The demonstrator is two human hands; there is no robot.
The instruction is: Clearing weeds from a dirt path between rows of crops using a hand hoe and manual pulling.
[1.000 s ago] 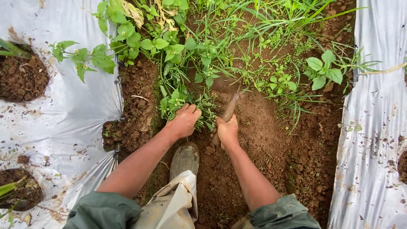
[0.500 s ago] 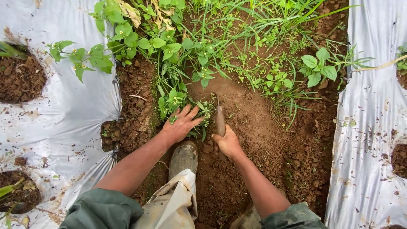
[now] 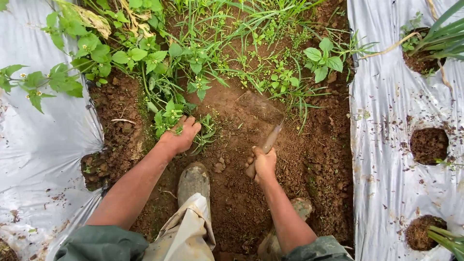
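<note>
1. Left hand [image 3: 180, 137] is gripping weeds [image 3: 169, 116] at the furrow's left.
2. Right hand [image 3: 264, 163] is clenching a hoe [image 3: 265, 145]; blade far of it.
3. Since earlier: hoe is angling further right.

Between two sheets of silvery plastic mulch [image 3: 38, 145], the left hand [image 3: 180, 136] grips a clump of leafy weeds [image 3: 169, 113] at the soil while the right hand [image 3: 264, 163] holds a wooden-handled hoe [image 3: 267, 140] (its blade blurred and partly buried) in bare brown earth, with a muddy boot [image 3: 194, 180] near between the forearms.
</note>
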